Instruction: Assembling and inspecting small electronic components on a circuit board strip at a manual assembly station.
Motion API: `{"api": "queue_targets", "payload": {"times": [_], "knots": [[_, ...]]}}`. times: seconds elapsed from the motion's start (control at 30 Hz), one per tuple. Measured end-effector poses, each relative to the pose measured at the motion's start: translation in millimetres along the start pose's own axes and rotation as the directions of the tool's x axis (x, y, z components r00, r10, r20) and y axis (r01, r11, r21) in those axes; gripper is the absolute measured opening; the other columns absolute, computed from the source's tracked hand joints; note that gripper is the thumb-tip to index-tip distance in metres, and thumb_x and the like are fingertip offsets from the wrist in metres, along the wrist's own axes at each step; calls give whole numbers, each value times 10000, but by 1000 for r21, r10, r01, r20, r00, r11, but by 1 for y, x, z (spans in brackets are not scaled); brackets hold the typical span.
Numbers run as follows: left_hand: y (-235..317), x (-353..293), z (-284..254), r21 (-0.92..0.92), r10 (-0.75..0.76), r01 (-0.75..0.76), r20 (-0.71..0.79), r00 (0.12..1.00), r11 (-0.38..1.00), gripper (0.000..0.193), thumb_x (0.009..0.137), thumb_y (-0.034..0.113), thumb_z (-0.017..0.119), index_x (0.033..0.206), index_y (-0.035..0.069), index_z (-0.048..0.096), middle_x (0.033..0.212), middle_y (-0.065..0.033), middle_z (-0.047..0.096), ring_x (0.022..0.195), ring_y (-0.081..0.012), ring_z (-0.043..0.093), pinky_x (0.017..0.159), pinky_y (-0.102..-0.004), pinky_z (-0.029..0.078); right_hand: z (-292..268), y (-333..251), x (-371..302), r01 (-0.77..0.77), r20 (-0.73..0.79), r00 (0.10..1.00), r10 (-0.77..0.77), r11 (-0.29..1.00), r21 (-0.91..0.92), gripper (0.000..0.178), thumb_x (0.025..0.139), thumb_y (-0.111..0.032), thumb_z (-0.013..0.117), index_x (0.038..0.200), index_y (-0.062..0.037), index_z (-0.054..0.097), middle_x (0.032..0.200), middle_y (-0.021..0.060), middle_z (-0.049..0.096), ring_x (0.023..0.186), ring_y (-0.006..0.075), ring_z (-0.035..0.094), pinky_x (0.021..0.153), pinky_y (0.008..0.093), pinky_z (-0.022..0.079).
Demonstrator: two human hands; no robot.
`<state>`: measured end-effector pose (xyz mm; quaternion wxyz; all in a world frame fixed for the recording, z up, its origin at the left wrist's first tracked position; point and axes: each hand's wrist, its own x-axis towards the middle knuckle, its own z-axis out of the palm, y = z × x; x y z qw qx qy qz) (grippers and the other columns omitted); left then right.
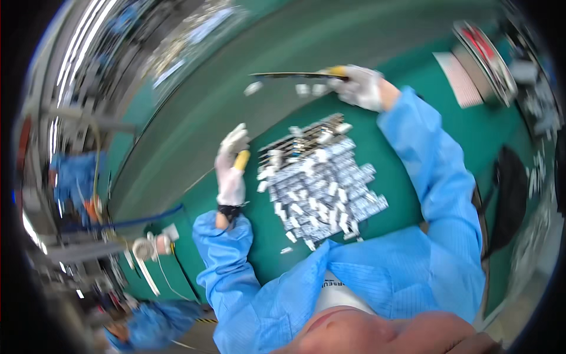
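My right hand (361, 88), in a white glove with a yellow-covered fingertip, grips one end of a long thin dark strip (289, 75). It is held out to the left, raised at the far side, with small white pieces hanging below it. My left hand (232, 168), gloved the same way and wearing a black wristband (229, 212), has its fingers stretched out and holds nothing. It is beside the left edge of a pile of silver-grey strips (321, 189) with many white connector-like ends. Several darker strips (300, 140) lie along the pile's far edge. Motion blurs fine detail.
The pile lies on a green mat (401, 183), with a grey-green belt-like surface (194, 135) beyond. A pale sheet (458, 79) and a bin with red contents (484, 56) are at far right. A black cloth-like item (508, 200) is at right; a small white fan-like device (143, 249) stands left.
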<state>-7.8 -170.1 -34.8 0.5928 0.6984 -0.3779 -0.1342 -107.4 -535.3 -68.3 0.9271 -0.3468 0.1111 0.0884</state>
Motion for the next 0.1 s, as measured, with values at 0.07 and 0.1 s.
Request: {"api": "queue_targets", "payload": {"times": [0.07,0.1], "knots": [[17,16,8,130,38,-64,193,980,989,563,825,399,635,1254,42,562,1381,-126,484,1314,-280,412,1100,-402,279,3,-6,-16,-8,16,1000,9,999,-37,212,979,-232,408,1005,-44,502,753,-26,511,515,48,403,441,195,387],[29,18,28,132,1,-28,200,980,991,633,836,512,592,1278,62,549,1384,-145,478,1301,-277,421,1105,-402,274,11,-10,-20,-34,-24,999,33,998,-45,225,978,-249,421,1008,-42,503,751,-34,510,520,53,413,456,212,419]]}}
